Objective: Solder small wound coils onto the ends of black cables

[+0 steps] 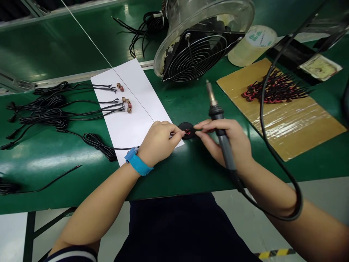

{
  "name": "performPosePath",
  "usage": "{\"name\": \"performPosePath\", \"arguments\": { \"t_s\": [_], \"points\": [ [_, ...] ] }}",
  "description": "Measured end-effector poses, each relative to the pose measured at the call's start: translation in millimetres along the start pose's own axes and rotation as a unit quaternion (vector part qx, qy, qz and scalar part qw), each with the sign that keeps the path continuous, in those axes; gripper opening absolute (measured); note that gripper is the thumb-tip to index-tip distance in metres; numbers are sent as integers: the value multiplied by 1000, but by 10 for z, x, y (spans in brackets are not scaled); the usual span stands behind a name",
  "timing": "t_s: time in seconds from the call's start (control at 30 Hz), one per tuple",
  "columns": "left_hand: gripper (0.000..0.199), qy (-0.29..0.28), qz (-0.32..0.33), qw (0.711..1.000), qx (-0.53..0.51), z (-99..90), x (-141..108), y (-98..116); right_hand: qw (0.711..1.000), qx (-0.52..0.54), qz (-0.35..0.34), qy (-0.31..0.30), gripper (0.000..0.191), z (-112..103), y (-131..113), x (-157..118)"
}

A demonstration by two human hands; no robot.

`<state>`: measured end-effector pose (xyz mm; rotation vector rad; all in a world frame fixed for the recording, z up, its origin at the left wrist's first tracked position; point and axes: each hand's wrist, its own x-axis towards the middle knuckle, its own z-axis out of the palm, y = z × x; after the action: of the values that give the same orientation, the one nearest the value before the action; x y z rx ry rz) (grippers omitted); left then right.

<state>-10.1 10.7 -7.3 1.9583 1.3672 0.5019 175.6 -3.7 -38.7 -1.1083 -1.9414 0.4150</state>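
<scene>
My left hand [160, 140] pinches the end of a black cable [122, 148] close to a small round black disc [182, 126] with red marks at its middle. What exactly lies between the fingertips is too small to make out. In my right hand [234, 142] a soldering iron [225, 147] is tucked, its metal tip pointing up and away from the disc. The thumb and forefinger of that hand come nearly together at the disc's right edge. A thin solder wire [102, 54] slants down from above and passes behind my left hand.
Coiled black cables [51, 105] lie at left, their stripped ends on white paper [131, 78] beside several small copper-coloured parts [128, 103]. A fan [196, 54] stands at the back. Right of it are a plastic container [245, 49] and a brown board [289, 134] bearing black-and-red wired pieces [275, 87].
</scene>
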Motion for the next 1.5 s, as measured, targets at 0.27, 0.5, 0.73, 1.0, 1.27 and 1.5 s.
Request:
{"name": "performPosePath", "arguments": {
  "t_s": [0.27,0.5,0.73,1.0,1.27,1.5],
  "points": [
    [23,32,-41,998,-38,10,10,12,990,11,-113,-78,21,-62,115,118],
    [26,-3,-160,986,-55,-31,-16,135,982,-77,-147,-93,14,-19,-11,175],
    [25,49,-177,972,-146,78,-70,148,973,-172,-109,-113,15,15,-196,198],
    [24,104,-163,971,-138,194,-66,182,989,-110,-89,-32,18,-76,-83,52],
    [22,197,-111,973,35,367,-188,313,997,-26,-42,66,53,-230,-84,-383],
    [21,269,-50,955,114,492,-229,311,995,36,-41,89,48,-335,-147,-585]
  ]
}}
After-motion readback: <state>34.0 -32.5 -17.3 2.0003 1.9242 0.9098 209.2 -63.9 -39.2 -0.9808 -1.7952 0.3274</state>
